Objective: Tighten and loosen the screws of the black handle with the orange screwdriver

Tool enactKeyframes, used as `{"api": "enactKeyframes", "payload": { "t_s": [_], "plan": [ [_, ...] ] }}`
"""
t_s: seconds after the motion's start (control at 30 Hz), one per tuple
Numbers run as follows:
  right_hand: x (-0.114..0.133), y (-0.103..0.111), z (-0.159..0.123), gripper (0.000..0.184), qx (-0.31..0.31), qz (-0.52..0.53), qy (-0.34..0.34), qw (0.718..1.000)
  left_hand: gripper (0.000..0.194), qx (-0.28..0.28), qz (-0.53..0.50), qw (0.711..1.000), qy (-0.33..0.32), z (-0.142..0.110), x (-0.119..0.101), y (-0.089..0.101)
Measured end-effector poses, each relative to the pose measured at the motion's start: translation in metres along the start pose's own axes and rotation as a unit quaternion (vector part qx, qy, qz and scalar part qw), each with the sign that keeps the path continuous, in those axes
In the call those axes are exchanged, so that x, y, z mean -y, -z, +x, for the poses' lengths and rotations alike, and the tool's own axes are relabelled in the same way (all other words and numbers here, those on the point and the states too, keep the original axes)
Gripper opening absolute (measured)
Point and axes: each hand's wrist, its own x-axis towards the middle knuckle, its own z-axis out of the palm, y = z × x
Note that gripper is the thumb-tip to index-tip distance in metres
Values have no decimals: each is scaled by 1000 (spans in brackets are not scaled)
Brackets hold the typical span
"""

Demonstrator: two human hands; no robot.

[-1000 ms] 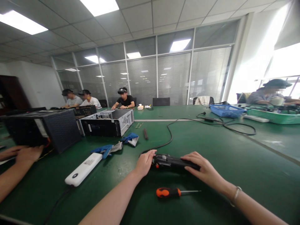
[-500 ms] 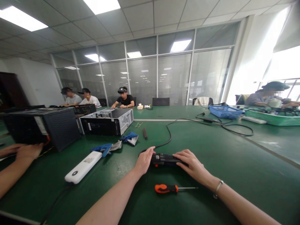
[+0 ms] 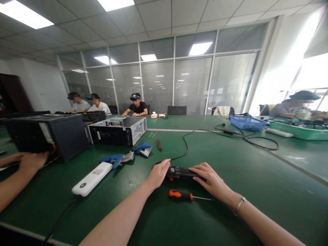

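A long black device (image 3: pixel 180 173) with a small red part on its near side lies crosswise on the green table. My left hand (image 3: pixel 159 173) is closed about its left end, fingers together and partly hidden. At the other end my right hand (image 3: pixel 207 174) holds on, with its fingers over the top and thumb along the near side. Just this side of the device rests a screwdriver (image 3: pixel 180 195) with an orange and black handle, its shaft pointing right; neither hand touches it. A black cable (image 3: pixel 186 147) runs away from behind my left hand.
On the left stand a white power bank-like box (image 3: pixel 92 179), blue-grey gloves (image 3: pixel 116 160), an open computer case (image 3: pixel 112 133) and a black case (image 3: pixel 71 140) with a co-worker's hands (image 3: pixel 33 160) at it. Blue (image 3: pixel 248 123) and green baskets (image 3: pixel 302 131) sit at the right. Several people are seated around.
The screwdriver has shifted away from me, closer to the black device, and its shaft now slants slightly. My hands keep their places on the device. The view has tilted slightly.
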Motion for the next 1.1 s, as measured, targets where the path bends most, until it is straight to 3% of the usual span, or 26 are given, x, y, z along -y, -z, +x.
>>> {"api": "enactKeyframes", "payload": {
  "t_s": [0.17,0.43,0.73,1.1],
  "plan": [
    [1,-2,-1,35,2,-7,-1,1000,37,69,-40,997,-18,5,5,9],
    [5,-1,-1,35,-9,-9,3,1000,46,155,-127,979,-36,8,17,18],
    [-9,-13,-6,34,-31,21,-3,999,55,133,-184,974,-28,11,32,12],
    [-14,-16,-5,31,-46,37,-16,998,56,128,-193,973,-23,10,27,13]
  ]
}}
